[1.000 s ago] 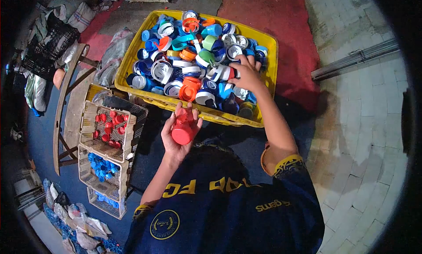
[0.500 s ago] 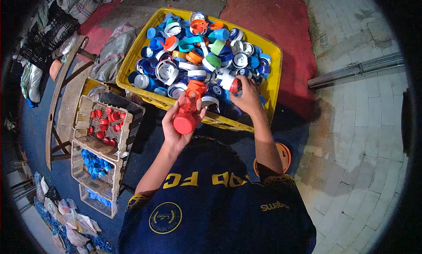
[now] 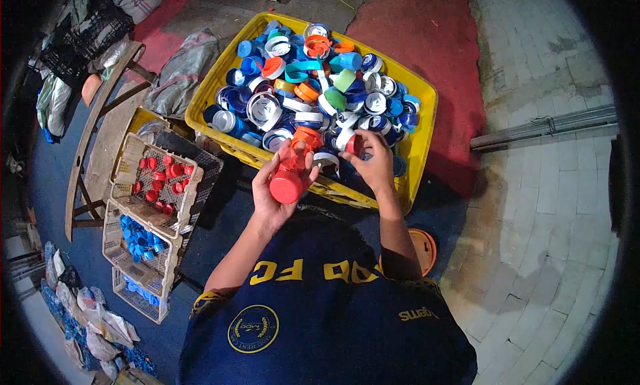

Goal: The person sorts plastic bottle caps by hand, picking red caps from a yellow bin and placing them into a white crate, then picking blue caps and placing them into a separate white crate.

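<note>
A yellow crate (image 3: pixel 427 145) full of blue, white, orange, green and red caps stands in front of me. My left hand (image 3: pixel 272 193) is wrapped round several red caps (image 3: pixel 287 186) at the crate's near edge, the largest one facing me. Over the near right part of the pile, my right hand (image 3: pixel 375 160) has its thumb and fingers around a red cap (image 3: pixel 355 145). That cap lies against a white one, and part of it is hidden by the fingers.
At the left, three light crates are lined up: one with red caps (image 3: pixel 159 177), two with blue caps (image 3: pixel 139 238). Beyond them are a wooden bench (image 3: pixel 85 145) and sacks (image 3: pixel 187 72). An orange round object (image 3: pixel 427 246) lies near my right arm.
The view has shifted slightly, so the yellow crate appears a little farther right and lower. Both hands keep hold of red caps; my right fingers have closed in more around theirs.
</note>
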